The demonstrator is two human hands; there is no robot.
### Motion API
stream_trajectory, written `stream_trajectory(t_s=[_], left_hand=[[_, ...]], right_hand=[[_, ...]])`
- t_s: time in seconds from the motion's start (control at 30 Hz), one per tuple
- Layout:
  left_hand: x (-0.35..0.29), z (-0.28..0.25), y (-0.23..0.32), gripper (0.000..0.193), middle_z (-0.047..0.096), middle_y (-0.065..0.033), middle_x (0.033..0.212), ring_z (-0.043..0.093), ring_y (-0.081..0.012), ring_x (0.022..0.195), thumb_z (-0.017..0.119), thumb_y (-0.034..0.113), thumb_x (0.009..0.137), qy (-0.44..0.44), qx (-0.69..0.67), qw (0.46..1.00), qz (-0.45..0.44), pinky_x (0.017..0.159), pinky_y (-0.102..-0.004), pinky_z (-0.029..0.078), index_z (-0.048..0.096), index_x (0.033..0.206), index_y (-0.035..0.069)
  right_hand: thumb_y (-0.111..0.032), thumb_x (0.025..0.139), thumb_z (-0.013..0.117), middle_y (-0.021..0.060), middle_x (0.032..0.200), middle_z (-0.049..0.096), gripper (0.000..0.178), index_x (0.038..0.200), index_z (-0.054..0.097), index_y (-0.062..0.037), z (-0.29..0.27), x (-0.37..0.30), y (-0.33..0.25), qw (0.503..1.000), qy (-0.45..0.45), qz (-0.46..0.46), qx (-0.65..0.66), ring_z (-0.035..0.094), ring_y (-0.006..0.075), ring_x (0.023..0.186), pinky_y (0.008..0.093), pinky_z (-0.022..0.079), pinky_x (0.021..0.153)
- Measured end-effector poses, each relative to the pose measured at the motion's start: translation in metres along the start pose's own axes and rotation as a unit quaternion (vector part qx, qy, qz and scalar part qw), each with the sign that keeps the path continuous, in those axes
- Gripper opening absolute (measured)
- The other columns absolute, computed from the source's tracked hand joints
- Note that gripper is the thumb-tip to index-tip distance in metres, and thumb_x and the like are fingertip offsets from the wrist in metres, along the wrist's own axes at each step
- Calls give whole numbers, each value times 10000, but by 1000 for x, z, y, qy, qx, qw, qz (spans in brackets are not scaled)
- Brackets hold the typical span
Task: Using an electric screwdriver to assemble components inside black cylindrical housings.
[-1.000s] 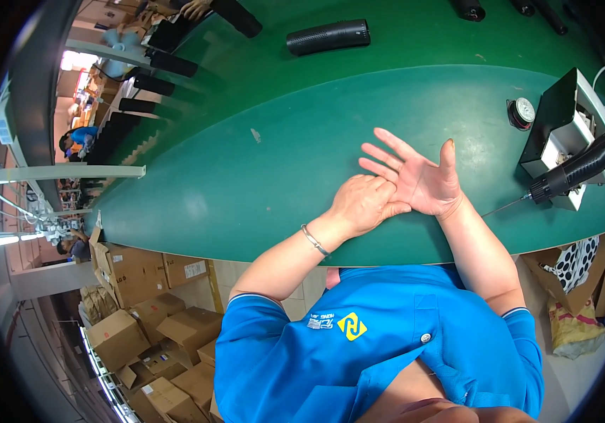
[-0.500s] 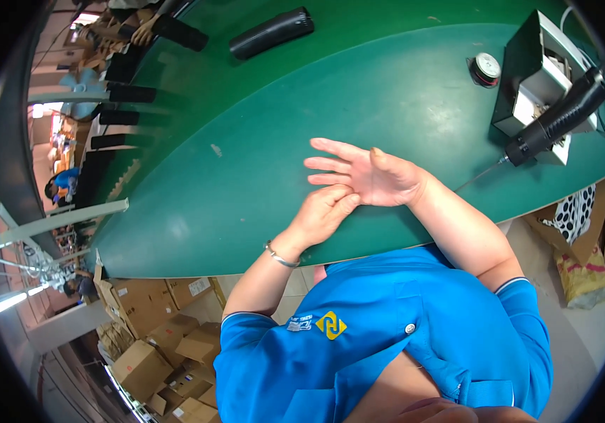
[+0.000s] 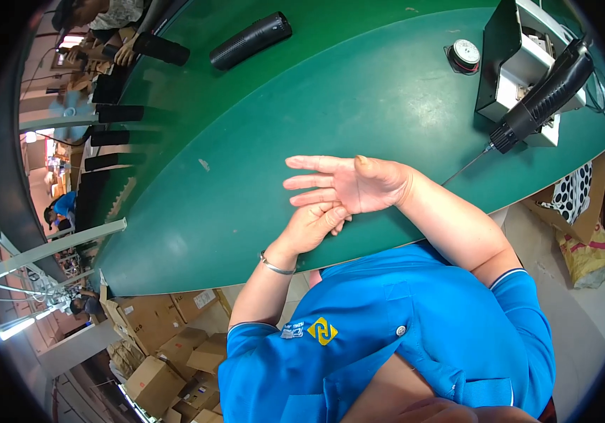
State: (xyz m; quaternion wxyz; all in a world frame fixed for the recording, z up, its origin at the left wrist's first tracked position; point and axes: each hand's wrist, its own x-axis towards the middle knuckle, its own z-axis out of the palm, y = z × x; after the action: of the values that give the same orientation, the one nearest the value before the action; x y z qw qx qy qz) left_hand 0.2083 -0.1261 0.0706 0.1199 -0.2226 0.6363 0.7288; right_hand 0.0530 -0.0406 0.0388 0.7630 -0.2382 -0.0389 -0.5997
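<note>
My left hand (image 3: 314, 226), with a silver bangle (image 3: 277, 265) on its wrist, is closed round the little-finger side of my right hand. My right hand (image 3: 364, 185) has its palm turned up and its other fingers stretched out, holding nothing. Both hands are above the near edge of the green table (image 3: 260, 233). To the right of them lies a black electric screwdriver (image 3: 543, 99), its long thin bit pointing toward my right forearm. It leans against a black and white metal box (image 3: 500, 77). A small round loudspeaker (image 3: 464, 55) with a white back sits beside the box.
A black perforated cylinder (image 3: 251, 41) lies on the far green strip. More black cylinders (image 3: 120, 113) line the left, where another person's hand (image 3: 126, 53) touches one. Cardboard boxes (image 3: 158, 384) are piled at lower left; a yellow bag (image 3: 588, 259) stands at lower right.
The view has shifted slightly, so the table items appear further left and the box higher. My left hand still grips the edge of my right hand, both a little lower in the picture.
</note>
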Motion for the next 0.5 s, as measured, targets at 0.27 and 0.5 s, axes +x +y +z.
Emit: stream_trajectory(t_s=[0.27, 0.5], left_hand=[[7, -9, -5, 270, 543, -65, 685, 498, -122, 632, 523, 240, 887, 7, -112, 994, 14, 582, -203, 419, 578, 875, -24], [11, -20, -8, 284, 552, -92, 707, 523, -157, 648, 522, 245, 887, -54, -133, 989, 28, 605, -226, 440, 571, 925, -32]], right_hand=[[-502, 823, 511, 149, 1409, 219, 796, 1397, 103, -131, -4, -2, -3, 994, 77, -41, 60, 262, 305, 1283, 482, 437, 841], [-507, 822, 507, 152, 1400, 236, 786, 1393, 123, -127, -3, 2, 0, 996, 68, -29, 57, 276, 302, 1276, 502, 404, 886]])
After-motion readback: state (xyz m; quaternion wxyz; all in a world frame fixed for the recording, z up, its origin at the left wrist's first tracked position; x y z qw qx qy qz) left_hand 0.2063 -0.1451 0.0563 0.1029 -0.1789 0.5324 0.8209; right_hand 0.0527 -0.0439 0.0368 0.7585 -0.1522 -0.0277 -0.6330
